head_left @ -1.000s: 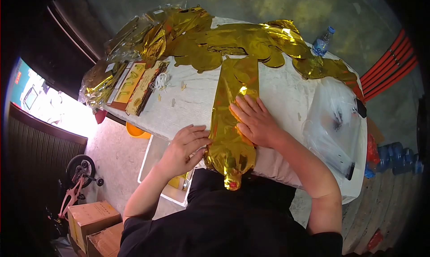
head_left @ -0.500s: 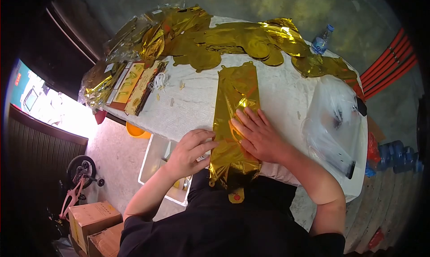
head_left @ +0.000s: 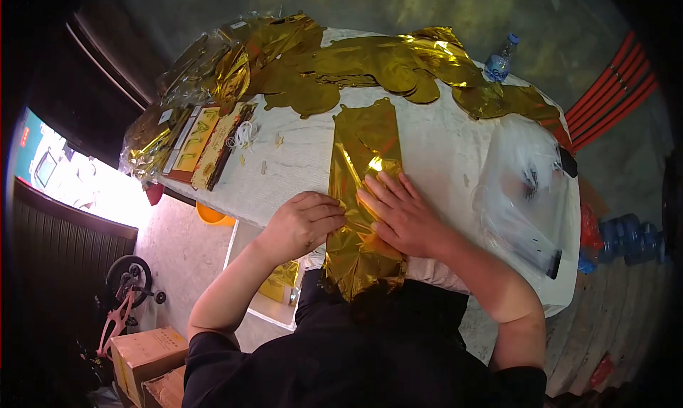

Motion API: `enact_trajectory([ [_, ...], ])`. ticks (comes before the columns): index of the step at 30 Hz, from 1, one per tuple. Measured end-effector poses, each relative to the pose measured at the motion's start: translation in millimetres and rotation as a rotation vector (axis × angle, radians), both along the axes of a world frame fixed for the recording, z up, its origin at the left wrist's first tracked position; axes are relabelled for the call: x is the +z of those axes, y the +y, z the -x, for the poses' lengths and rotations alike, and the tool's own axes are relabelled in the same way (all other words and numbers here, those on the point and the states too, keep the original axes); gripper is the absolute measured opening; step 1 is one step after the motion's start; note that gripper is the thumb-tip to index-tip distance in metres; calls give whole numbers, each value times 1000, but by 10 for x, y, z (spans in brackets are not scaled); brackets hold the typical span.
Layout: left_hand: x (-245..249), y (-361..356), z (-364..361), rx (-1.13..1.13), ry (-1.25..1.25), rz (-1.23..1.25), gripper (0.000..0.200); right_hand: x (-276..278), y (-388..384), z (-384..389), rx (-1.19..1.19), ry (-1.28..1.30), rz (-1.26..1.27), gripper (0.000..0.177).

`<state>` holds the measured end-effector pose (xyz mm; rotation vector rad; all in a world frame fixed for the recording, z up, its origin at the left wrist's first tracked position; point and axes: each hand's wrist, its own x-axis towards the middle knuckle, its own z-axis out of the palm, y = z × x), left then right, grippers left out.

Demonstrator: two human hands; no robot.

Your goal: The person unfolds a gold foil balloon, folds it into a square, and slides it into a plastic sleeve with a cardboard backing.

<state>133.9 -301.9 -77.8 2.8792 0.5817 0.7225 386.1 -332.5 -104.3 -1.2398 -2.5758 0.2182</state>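
A long flat gold foil balloon (head_left: pixel 366 141) lies lengthwise on the white-covered table, its crinkled near end hanging over the front edge against my dark shirt. With fingers curled together, my left hand (head_left: pixel 302 225) grips the balloon's left edge; the fingertips are partly hidden. Spread and flat, my right hand (head_left: pixel 407 217) presses on the balloon's middle and right side. Past the balloon's far end, several flat gold foil balloons (head_left: pixel 363 59) lie overlapping across the back of the table.
Printed packets (head_left: pixel 203 141) and a white string bundle (head_left: pixel 245 134) lie at left. Clear plastic bags (head_left: pixel 523 187) cover the right side, with a water bottle (head_left: pixel 501 58) at the back. A white box (head_left: pixel 242 251) and cardboard cartons (head_left: pixel 149 351) stand on the floor.
My left fingers have closed on the balloon's left edge. The balloon's near end has shifted, and its tail tab no longer shows. My right hand stays flat; the whole view has shifted slightly.
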Motion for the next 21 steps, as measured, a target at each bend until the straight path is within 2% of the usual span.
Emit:
enact_trajectory([
  [4, -50, 10, -2, 9, -12, 34, 29, 20, 51, -79, 8, 83, 79, 55],
  [6, -78, 22, -3, 22, -56, 73, 28, 18, 113, -205, 23, 354, 222, 52],
  [9, -71, 39, -31, 41, -121, 135, 28, 180, 73, -456, 47, 300, 217, 52],
  [10, -70, 30, -20, 45, -142, 166, 28, 200, 37, -503, 24, 230, 141, 54],
  [14, -115, 73, -5, 42, -189, 224, 26, 269, -97, -477, -8, 174, 122, 57],
  [16, -81, 72, -8, 105, -150, 299, 25, 281, -134, -342, 64, 254, 22, 50],
  [21, 28, 116, -19, 156, -84, 347, 24, 247, -45, -288, 129, 237, 89, 39],
])
